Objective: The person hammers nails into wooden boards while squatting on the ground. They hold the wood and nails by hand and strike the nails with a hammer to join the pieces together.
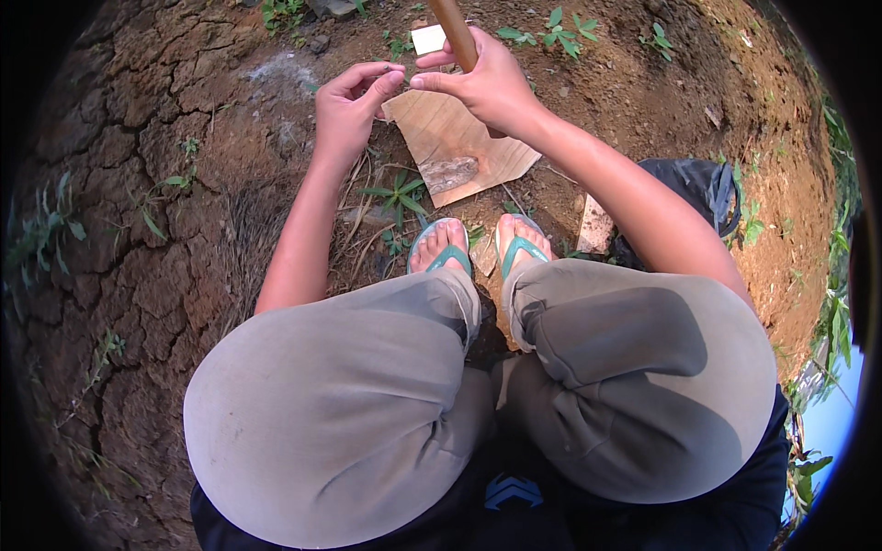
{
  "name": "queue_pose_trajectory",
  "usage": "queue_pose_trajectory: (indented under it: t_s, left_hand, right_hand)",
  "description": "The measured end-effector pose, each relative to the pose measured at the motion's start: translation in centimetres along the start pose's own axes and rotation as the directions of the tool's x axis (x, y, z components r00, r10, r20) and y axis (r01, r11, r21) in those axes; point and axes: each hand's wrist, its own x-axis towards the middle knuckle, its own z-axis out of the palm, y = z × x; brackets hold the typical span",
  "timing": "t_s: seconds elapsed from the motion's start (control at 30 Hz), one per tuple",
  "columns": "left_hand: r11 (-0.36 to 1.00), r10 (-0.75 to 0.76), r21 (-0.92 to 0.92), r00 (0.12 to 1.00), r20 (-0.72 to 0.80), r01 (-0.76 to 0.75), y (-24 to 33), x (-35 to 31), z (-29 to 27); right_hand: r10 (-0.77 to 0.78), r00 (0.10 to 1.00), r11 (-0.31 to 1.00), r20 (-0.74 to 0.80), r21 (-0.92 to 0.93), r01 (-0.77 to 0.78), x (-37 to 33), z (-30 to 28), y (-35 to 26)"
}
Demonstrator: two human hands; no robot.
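Above a thin wooden board (501, 156) lying on the soil, my two hands come close together, fingertips nearly meeting. My left hand (351, 108) is closed in a pinch of thumb and forefinger; whatever sits between the tips is too small to name. A brown wooden handle (455, 35) rises from my right hand (496, 87), which grips its lower end while the thumb points toward the left hand. The handle's far end passes out of view at the top. The board has an irregular cut outline and a rough pale patch near its lower edge.
A small cream rectangular piece (428, 39) lies beyond the hands. A black plastic bag (694, 188) and a flat wood offcut (595, 225) are by my right forearm. Weeds (400, 196) grow near my sandalled feet (441, 246). Cracked dry soil (138, 184) spreads left.
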Motion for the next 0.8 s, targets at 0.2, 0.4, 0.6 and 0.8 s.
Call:
queue_pose_trajectory:
  t_s: [0.2,0.4,0.6,0.8]
  left_hand:
    - [0.957,-0.009,0.289,1.000,-0.019,0.014,-2.4,-1.4,-1.2]
    - [0.990,-0.079,0.107,0.989,-0.126,0.092,-4.1,-2.6,0.6]
    - [0.985,-0.075,0.142,0.988,-0.136,0.094,-4.9,-2.3,1.3]
    - [0.952,0.031,0.305,0.995,-0.091,-0.002,-4.9,-2.2,1.3]
  right_hand:
    - [0.230,0.973,0.947,0.010,-0.233,-0.221,-4.5,-4.7,1.9]
    - [0.311,0.950,0.939,-0.033,-0.141,-0.312,-9.6,-4.2,3.9]
    - [0.302,0.951,0.951,-0.062,-0.047,-0.305,-10.8,-4.1,4.2]
    - [0.307,0.950,0.949,-0.062,-0.053,-0.311,-10.3,-4.1,3.6]
